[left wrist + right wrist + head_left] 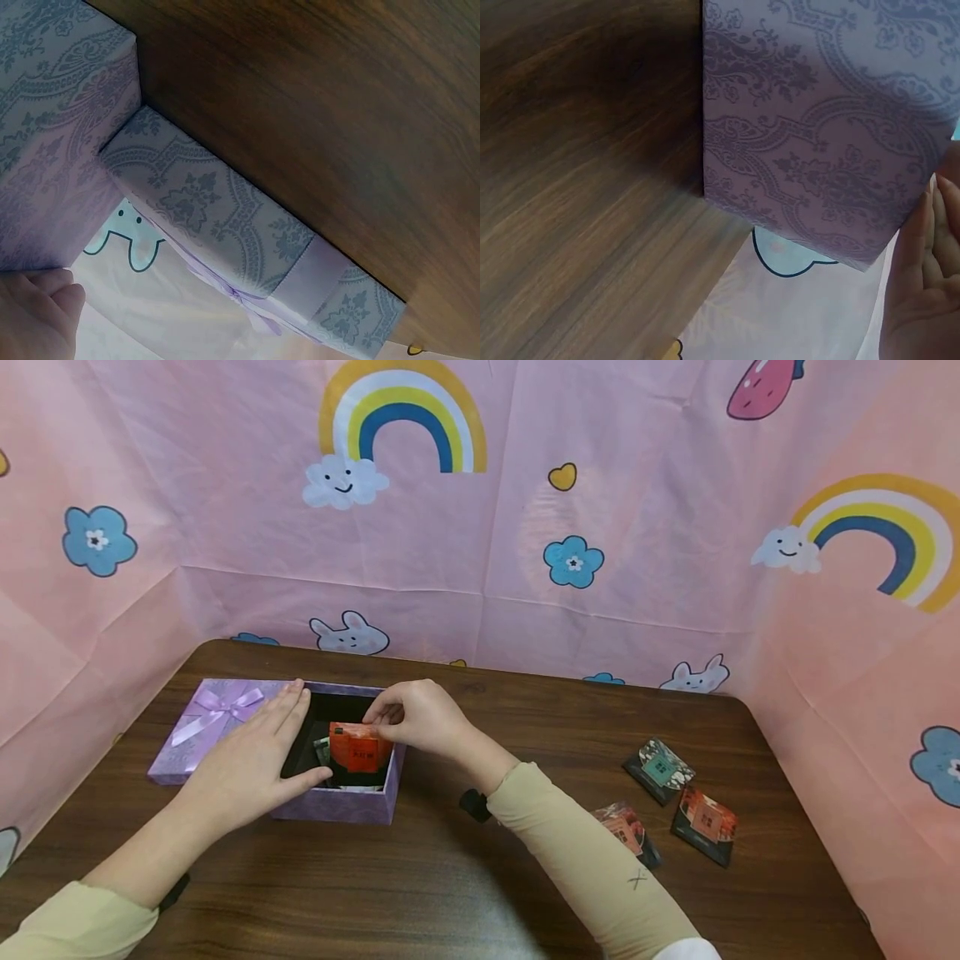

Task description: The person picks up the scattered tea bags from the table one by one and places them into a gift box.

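A purple patterned gift box [333, 810] stands uncovered on the left of the table, its inside dark. My left hand [251, 764] lies across its left rim, fingers straight and thumb over the near side. At the box's right side, my right hand [423, 718] pinches the top corner of a red and black sachet [358, 747], which is inside the opening. Partly behind that sachet, another dark sachet [322, 750] shows. Both wrist views see the box's outer walls [67, 142] [817, 135], and the sachets are hidden there.
The box lid [180, 747] with a ribbon bow lies against the box's left side. On the right of the brown table [465, 893] are a green sachet [662, 770], an orange sachet [707, 822] and a red sachet [626, 831] partly behind my right sleeve. Printed cloth surrounds the table.
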Motion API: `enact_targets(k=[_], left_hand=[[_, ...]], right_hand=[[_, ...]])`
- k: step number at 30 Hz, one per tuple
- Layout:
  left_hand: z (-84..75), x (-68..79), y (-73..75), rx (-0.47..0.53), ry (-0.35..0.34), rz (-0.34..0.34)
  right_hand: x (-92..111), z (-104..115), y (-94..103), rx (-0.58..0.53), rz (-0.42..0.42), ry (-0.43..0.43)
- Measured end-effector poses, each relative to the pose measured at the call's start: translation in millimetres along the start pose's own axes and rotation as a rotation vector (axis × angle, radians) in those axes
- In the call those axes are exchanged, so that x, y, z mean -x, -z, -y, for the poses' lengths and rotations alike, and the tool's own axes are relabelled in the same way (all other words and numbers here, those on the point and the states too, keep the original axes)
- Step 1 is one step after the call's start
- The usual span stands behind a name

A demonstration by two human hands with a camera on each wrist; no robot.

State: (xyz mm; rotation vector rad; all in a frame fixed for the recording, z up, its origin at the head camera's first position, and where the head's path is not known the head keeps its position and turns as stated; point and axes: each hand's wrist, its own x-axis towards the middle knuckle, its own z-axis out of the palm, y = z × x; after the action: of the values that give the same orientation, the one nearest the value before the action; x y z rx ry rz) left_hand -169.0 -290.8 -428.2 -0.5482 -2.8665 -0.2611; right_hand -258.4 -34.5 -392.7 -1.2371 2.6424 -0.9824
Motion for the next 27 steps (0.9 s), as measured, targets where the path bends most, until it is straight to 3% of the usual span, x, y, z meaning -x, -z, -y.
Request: enact_targets(k=[12,21,27], left_hand=[[0.3,-0.5,1.4,0.009,0.023,0.022],[-0.8,0.5,-0.7,0.011,0.012,0.002],[-2.3,0.8,0.5,0.015,0.026,0.014]], right_hand=[[2.5,4.9,-2.1,0.149,0.005,0.040],[7.9,0.2,0.1,-0.087,-0.041,-0.014],[16.5,-5.2,10.1,-0.207,-0.127,-0.019]])
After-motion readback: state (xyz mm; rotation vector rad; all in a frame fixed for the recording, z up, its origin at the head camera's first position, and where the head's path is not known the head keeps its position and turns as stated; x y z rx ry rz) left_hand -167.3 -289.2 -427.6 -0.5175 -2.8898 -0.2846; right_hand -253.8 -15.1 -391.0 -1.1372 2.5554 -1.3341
